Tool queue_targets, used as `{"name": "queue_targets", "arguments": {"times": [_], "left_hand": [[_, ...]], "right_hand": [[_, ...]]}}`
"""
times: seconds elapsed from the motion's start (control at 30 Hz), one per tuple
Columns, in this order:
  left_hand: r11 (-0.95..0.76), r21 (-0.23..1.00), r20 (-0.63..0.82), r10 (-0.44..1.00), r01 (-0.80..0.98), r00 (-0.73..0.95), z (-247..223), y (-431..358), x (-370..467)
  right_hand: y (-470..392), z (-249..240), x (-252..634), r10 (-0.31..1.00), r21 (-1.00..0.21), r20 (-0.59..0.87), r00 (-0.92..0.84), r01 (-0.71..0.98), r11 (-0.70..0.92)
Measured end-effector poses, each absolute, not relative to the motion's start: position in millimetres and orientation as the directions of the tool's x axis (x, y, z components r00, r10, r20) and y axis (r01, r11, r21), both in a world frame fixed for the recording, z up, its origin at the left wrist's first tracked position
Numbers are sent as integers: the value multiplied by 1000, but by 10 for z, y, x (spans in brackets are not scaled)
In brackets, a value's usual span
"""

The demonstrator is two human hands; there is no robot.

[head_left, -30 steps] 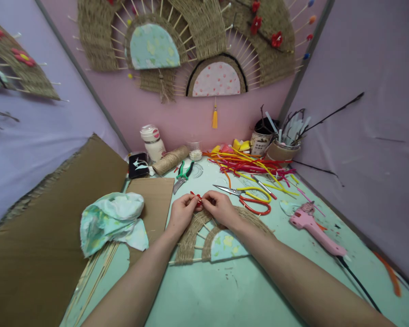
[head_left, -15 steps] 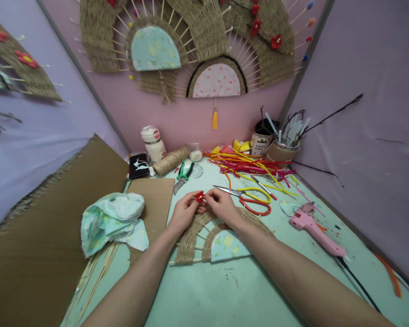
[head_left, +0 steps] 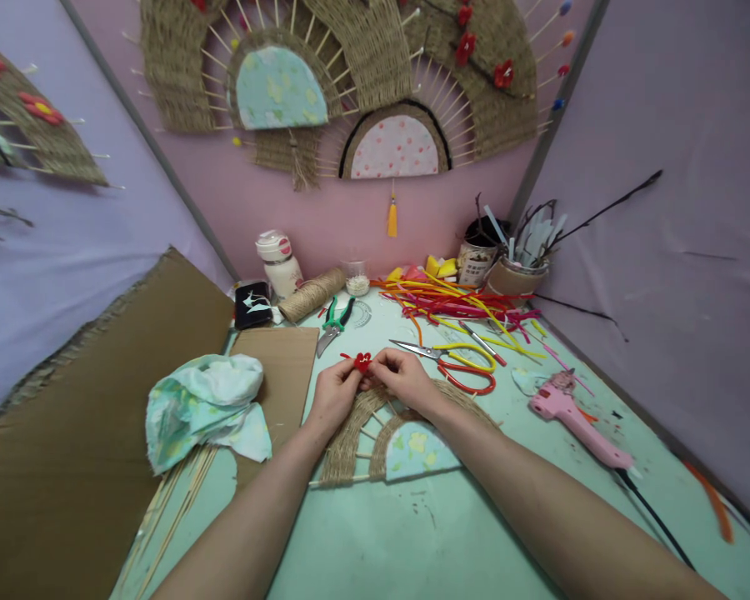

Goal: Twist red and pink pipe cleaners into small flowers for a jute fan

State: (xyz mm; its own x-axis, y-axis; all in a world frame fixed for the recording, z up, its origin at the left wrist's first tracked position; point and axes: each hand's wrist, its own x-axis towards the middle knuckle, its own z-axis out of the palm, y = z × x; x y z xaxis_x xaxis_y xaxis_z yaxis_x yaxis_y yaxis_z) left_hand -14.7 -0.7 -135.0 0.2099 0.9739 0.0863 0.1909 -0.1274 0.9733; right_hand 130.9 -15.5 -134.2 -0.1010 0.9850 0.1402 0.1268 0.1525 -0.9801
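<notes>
A small red pipe-cleaner flower (head_left: pixel 363 362) with a pale centre is pinched between my two hands, above the far edge of a woven twine fan. My left hand (head_left: pixel 336 390) grips it from the left, and a short red end sticks out over those fingers. From the right, the fingertips of my right hand (head_left: pixel 406 380) close on its edge. Below them lies the fan (head_left: pixel 343 450), with thin sticks and a blue-green floral cloth half-circle (head_left: pixel 418 450); my right forearm covers part of it. Scissors (head_left: pixel 456 360) with yellow and red handles rest just beyond my right hand.
A pink glue gun (head_left: pixel 578 429) lies at the right. Bunched floral cloth (head_left: pixel 209 408) sits on cardboard (head_left: pixel 281 358) at the left. Farther back are green-handled pruners (head_left: pixel 334 325), a twine roll (head_left: pixel 312 294), a white bottle (head_left: pixel 279 265) and heaped pipe cleaners (head_left: pixel 462 300).
The red flower has turned in my fingers, and a red end now shows at its left. Both hands have stayed close together in nearly the same place.
</notes>
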Motion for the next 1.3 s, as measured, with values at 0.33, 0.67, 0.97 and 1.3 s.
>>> {"name": "queue_targets", "arguments": {"times": [0.33, 0.67, 0.97, 1.3], "left_hand": [[-83, 992, 61, 975, 97, 216, -1308, -28, -128], [-83, 985, 45, 971, 154, 235, -1289, -36, -116], [-124, 976, 104, 987, 179, 121, -1326, -7, -160], [-236, 920, 207, 971, 313, 122, -1280, -62, -154]], "right_hand": [[-146, -1294, 1320, 987, -989, 136, -81, 48, 140], [-164, -1251, 1341, 988, -996, 78, -132, 35, 83], [-155, -1319, 1295, 987, -984, 134, -85, 105, 143], [-261, -1269, 1312, 811, -661, 580, -79, 535, 526]]}}
